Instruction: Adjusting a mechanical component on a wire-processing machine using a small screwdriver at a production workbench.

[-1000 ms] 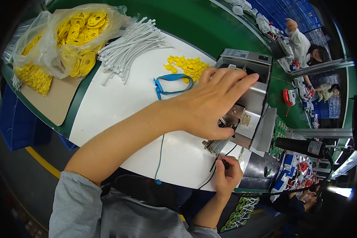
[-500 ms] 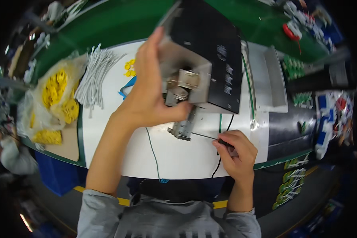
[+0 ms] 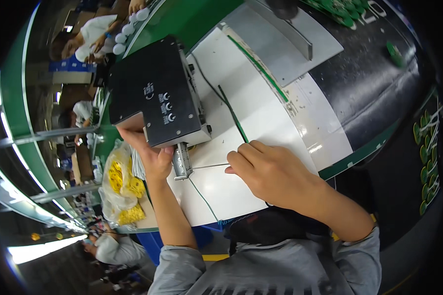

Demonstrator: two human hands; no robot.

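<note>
My left hand [image 3: 155, 160] grips a black metal box [image 3: 150, 93] from below, at its cut-out corner, and holds it tilted above the white table. From the box's near end sticks out a silver metal bracket [image 3: 181, 167] with holes in its side. In my right hand [image 3: 270, 169], fingers closed, is a screwdriver; only its thin shaft [image 3: 211, 166] shows, and its handle is hidden in the fist. The shaft's tip meets the bracket's right side, though exact contact is too small to tell. A thin green wire [image 3: 202, 196] lies below the bracket.
Left of my left arm lies a clear bag of yellow parts [image 3: 115, 177] beside white cable ties [image 3: 138, 164]. A black cable [image 3: 206, 76] runs behind the box. A grey metal plate [image 3: 325, 46] and green circuit boards [image 3: 337, 10] are at the far right. People sit at far left.
The view has swung round to the right. The box has turned, so its printed top now faces me and its hollow inside is hidden. The screwdriver's shaft still reaches the bracket.
</note>
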